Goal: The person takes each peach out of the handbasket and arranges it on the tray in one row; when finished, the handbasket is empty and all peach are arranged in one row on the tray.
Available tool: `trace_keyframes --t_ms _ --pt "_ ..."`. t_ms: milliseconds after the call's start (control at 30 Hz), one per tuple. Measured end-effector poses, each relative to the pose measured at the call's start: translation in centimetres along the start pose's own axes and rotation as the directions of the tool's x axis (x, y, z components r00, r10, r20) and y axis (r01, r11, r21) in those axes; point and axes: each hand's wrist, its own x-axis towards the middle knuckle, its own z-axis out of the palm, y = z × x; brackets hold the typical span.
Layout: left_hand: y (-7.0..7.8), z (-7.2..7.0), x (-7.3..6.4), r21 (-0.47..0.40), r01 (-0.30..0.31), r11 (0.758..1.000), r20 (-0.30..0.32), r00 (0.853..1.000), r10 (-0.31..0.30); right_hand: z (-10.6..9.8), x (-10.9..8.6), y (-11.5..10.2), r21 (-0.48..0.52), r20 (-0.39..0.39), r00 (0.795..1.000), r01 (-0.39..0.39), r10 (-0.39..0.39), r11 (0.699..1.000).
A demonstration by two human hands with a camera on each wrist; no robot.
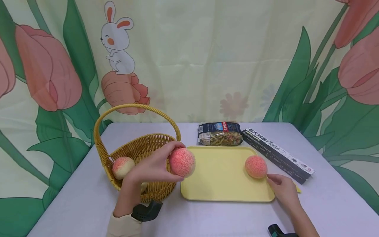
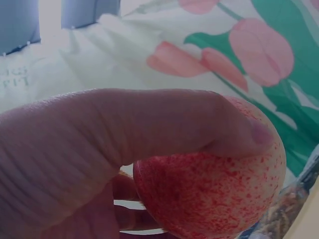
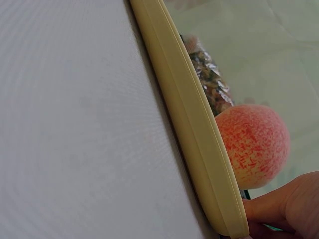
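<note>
My left hand [image 1: 157, 161] grips a pink-speckled peach [image 1: 182, 162] in the air between the wicker basket [image 1: 148, 140] and the yellow tray [image 1: 219, 174]. Up close in the left wrist view, the thumb presses across this peach [image 2: 209, 189] and fingers curl behind it. A second peach [image 1: 256, 167] sits at the tray's right side. Beside it my right hand [image 1: 282, 189] pinches the tray's right edge, partly hidden; the right wrist view has the fingers at the tray corner. Inside the basket lies another peach [image 1: 122, 167], and a pale piece of fruit shows behind the left wrist.
Behind the tray lies a clear bag of pasta [image 1: 220, 134]. A long black pasta box [image 1: 278, 154] slants along the tray's right. The basket's tall handle [image 1: 136, 106] arches up on the left. A small yellow thing [image 1: 298, 189] pokes out past the right hand.
</note>
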Motion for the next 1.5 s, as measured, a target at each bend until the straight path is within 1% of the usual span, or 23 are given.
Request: trace_keyframes --t_ms 133,200,267,400,500,633,733,800,967,1067,1200,1333,1500 --pt "-0.3 1.0 0.9 0.019 -0.032 0.999 0.057 0.998 0.031 -0.1 0.0 0.0 -0.006 -0.001 1.000 0.009 -0.009 1.000" --pt "-0.4 1.5 1.4 0.036 -0.052 0.998 0.075 0.996 0.049 -0.1 0.0 0.0 -0.011 -0.002 1.000 0.008 -0.008 1.000" --pt "-0.6 2.1 1.9 0.033 -0.061 0.998 0.085 0.995 0.058 -0.1 0.1 0.0 -0.011 0.000 1.000 0.001 -0.001 1.000" --pt "-1.2 3.2 2.6 0.003 -0.045 0.999 0.097 0.994 0.045 -0.1 0.2 0.0 -0.003 0.013 1.000 -0.017 0.017 1.000" --pt "-1.6 4.2 3.2 -0.022 -0.044 0.999 0.110 0.993 0.046 0.0 0.2 0.1 -0.005 0.014 1.000 -0.021 0.021 1.000" --pt "-1.9 5.7 4.0 -0.024 -0.055 0.998 0.124 0.991 0.058 -0.1 0.1 0.0 -0.007 0.013 1.000 -0.014 0.014 1.000" --pt "-2.1 6.9 4.5 -0.013 -0.054 0.998 0.132 0.990 0.055 -0.1 0.1 -0.1 -0.007 0.010 1.000 -0.005 0.005 1.000" --pt "-2.2 7.7 4.8 -0.012 -0.045 0.999 0.131 0.990 0.046 -0.1 0.1 -0.1 -0.008 0.009 1.000 -0.004 0.004 1.000" --pt "-2.6 9.4 5.2 -0.004 0.014 1.000 0.131 0.991 -0.013 0.0 0.1 -0.1 -0.010 0.007 1.000 -0.011 0.011 1.000" --pt "-3.1 10.3 5.4 -0.006 0.052 0.999 0.133 0.990 -0.050 0.0 0.1 -0.1 -0.012 0.007 1.000 -0.010 0.010 1.000" --pt "-3.8 11.3 5.6 -0.022 0.082 0.996 0.140 0.987 -0.078 0.0 0.0 -0.1 -0.014 0.007 1.000 -0.001 0.001 1.000" --pt "-4.2 11.9 5.7 -0.020 0.101 0.995 0.150 0.984 -0.097 0.0 -0.1 -0.1 -0.012 -0.002 1.000 0.014 -0.014 1.000" --pt "-4.5 12.1 5.8 -0.015 0.122 0.992 0.149 0.982 -0.119 0.0 -0.1 0.0 -0.011 -0.005 1.000 0.013 -0.014 1.000"
